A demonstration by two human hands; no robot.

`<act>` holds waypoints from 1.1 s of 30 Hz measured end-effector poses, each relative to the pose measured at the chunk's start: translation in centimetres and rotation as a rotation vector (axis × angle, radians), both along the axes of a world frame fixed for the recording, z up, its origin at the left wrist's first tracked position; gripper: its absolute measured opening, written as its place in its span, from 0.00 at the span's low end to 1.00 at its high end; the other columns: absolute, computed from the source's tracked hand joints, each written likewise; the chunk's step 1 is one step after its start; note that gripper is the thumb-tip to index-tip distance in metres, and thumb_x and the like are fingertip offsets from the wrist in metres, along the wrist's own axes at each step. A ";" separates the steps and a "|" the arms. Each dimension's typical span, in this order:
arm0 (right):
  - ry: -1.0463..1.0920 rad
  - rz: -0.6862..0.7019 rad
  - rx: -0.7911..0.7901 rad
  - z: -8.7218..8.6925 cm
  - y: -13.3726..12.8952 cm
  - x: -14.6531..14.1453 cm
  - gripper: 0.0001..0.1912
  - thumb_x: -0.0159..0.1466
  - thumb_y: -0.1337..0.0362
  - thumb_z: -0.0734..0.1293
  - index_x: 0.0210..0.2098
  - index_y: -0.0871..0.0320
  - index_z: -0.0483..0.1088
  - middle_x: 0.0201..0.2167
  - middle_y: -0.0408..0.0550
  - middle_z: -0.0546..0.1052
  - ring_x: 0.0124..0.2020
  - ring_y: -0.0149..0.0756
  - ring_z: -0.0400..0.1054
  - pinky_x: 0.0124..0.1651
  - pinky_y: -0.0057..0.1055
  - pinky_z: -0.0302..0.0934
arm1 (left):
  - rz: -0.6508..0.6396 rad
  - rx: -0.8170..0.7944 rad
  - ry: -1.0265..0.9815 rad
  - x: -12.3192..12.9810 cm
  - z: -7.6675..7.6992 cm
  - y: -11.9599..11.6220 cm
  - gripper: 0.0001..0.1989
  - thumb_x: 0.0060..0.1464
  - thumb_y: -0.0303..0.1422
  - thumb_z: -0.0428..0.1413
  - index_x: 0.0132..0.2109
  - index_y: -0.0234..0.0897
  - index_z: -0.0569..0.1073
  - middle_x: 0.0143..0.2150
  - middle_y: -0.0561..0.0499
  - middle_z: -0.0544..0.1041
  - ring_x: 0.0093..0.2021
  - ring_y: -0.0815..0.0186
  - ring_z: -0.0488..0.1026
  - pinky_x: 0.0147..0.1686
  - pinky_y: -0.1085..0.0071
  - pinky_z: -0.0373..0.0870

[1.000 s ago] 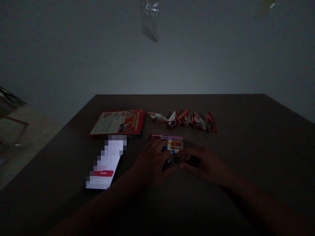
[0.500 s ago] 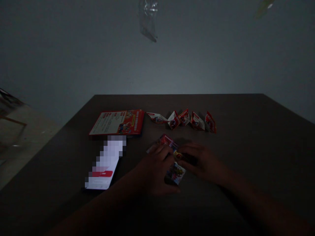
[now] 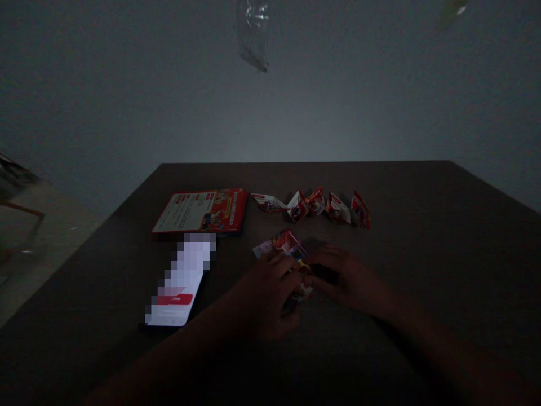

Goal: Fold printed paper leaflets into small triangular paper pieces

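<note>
Colourful cards (image 3: 287, 241) lie on the dark table in front of me, partly hidden by my hands. My left hand (image 3: 273, 290) rests over their near left part, its fingers bent around a card. From the right, my right hand (image 3: 349, 276) pinches the edge of a small picture card (image 3: 303, 290) between thumb and fingers. The fingertips of both hands nearly meet there. Dim light hides the exact edges of the cards.
A row of crumpled red and white wrappers (image 3: 315, 203) lies farther back. A red and white booklet or box (image 3: 203, 211) sits at the back left, with a lit phone (image 3: 181, 282) nearer me. A clear plastic bag (image 3: 253, 34) hangs on the wall behind.
My left hand has shifted slightly down, uncovering more of the far cards. The card between my hands shows a different, redder picture and less of it is visible.
</note>
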State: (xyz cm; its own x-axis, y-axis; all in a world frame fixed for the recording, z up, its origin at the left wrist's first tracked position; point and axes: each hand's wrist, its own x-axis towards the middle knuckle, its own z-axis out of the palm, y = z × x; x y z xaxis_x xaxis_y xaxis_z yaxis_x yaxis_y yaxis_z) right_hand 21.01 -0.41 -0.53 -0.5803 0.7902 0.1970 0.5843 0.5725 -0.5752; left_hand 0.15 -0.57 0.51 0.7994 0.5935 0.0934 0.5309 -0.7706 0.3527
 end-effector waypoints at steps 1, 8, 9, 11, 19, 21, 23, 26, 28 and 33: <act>0.009 -0.001 -0.004 0.0 0.0 0.0 0.09 0.63 0.61 0.64 0.40 0.58 0.70 0.33 0.49 0.74 0.37 0.38 0.66 0.40 0.35 0.59 | 0.000 -0.005 -0.007 -0.1 0.0 0.1 0.10 0.47 0.30 0.54 0.39 0.35 0.69 0.43 0.45 0.69 0.45 0.58 0.66 0.45 0.62 0.65; 0.026 -0.008 0.007 -0.7 0.0 0.4 0.20 0.52 0.54 0.72 0.41 0.57 0.70 0.37 0.50 0.74 0.40 0.41 0.66 0.41 0.36 0.61 | 0.082 0.077 -0.099 -0.4 -0.5 0.4 0.07 0.52 0.25 0.48 0.38 0.34 0.68 0.38 0.46 0.73 0.39 0.63 0.70 0.40 0.66 0.69; 0.008 -0.015 0.028 -0.9 0.1 0.5 0.17 0.54 0.58 0.72 0.41 0.57 0.70 0.37 0.50 0.74 0.40 0.42 0.66 0.42 0.37 0.61 | 0.089 0.085 -0.115 -0.5 -0.6 0.4 0.06 0.53 0.25 0.47 0.37 0.33 0.68 0.36 0.46 0.73 0.37 0.63 0.71 0.40 0.67 0.69; -0.024 -0.014 0.061 -1.1 0.3 0.5 0.10 0.56 0.68 0.69 0.39 0.58 0.71 0.37 0.50 0.75 0.40 0.41 0.67 0.44 0.38 0.60 | 0.079 0.087 -0.143 -0.5 -0.8 0.4 0.06 0.53 0.25 0.47 0.36 0.33 0.68 0.35 0.46 0.73 0.35 0.64 0.71 0.38 0.67 0.70; 0.143 -0.135 0.104 -0.2 -0.1 0.4 0.04 0.61 0.68 0.65 0.35 0.57 0.71 0.29 0.47 0.76 0.32 0.36 0.69 0.36 0.34 0.63 | 0.182 0.157 -0.289 -0.8 -0.8 0.4 0.09 0.59 0.31 0.47 0.44 0.34 0.67 0.39 0.46 0.76 0.38 0.63 0.73 0.38 0.66 0.70; 0.234 -0.239 0.170 0.0 -0.5 0.4 0.03 0.61 0.67 0.65 0.35 0.57 0.70 0.28 0.46 0.75 0.30 0.35 0.70 0.33 0.32 0.64 | 0.229 0.211 -0.333 -0.9 -1.1 0.3 0.11 0.58 0.32 0.48 0.48 0.36 0.65 0.42 0.45 0.76 0.40 0.62 0.74 0.39 0.66 0.70; 0.316 -0.352 0.230 -0.1 -1.0 0.5 0.01 0.60 0.65 0.67 0.33 0.56 0.70 0.27 0.44 0.75 0.27 0.34 0.69 0.30 0.30 0.64 | 0.262 0.225 -0.379 -1.0 -1.4 0.3 0.11 0.58 0.33 0.49 0.48 0.37 0.66 0.40 0.47 0.76 0.38 0.63 0.74 0.38 0.67 0.70; 0.419 -0.472 0.221 -0.5 -1.4 0.6 0.03 0.58 0.64 0.68 0.29 0.55 0.70 0.23 0.42 0.74 0.23 0.32 0.67 0.27 0.28 0.63 | 0.271 0.115 -0.397 -0.8 -1.6 0.3 0.07 0.58 0.31 0.49 0.43 0.37 0.69 0.33 0.51 0.76 0.30 0.67 0.74 0.31 0.72 0.69; 0.495 -0.530 0.155 -0.7 -1.5 0.6 0.05 0.57 0.62 0.69 0.28 0.56 0.69 0.23 0.42 0.73 0.22 0.31 0.66 0.25 0.27 0.62 | 0.299 -0.002 -0.395 -0.6 -1.5 0.3 0.06 0.59 0.30 0.49 0.39 0.37 0.70 0.28 0.54 0.75 0.26 0.70 0.72 0.26 0.76 0.66; 0.740 -0.520 -0.175 -0.3 -1.0 0.3 0.10 0.55 0.59 0.71 0.32 0.57 0.70 0.24 0.42 0.73 0.23 0.30 0.67 0.25 0.25 0.63 | 0.388 -0.140 -0.544 -0.3 -0.8 -0.1 0.09 0.58 0.30 0.49 0.31 0.35 0.70 0.22 0.57 0.71 0.20 0.74 0.67 0.20 0.80 0.60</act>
State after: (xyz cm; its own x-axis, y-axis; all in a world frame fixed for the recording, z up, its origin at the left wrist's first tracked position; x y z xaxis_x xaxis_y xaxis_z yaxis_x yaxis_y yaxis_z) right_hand 21.33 -1.44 -0.80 0.0831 0.9698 0.2294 0.1919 0.2103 -0.9586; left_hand -0.18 -0.65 -0.27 0.3875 0.8635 0.3228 0.4784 -0.4877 0.7303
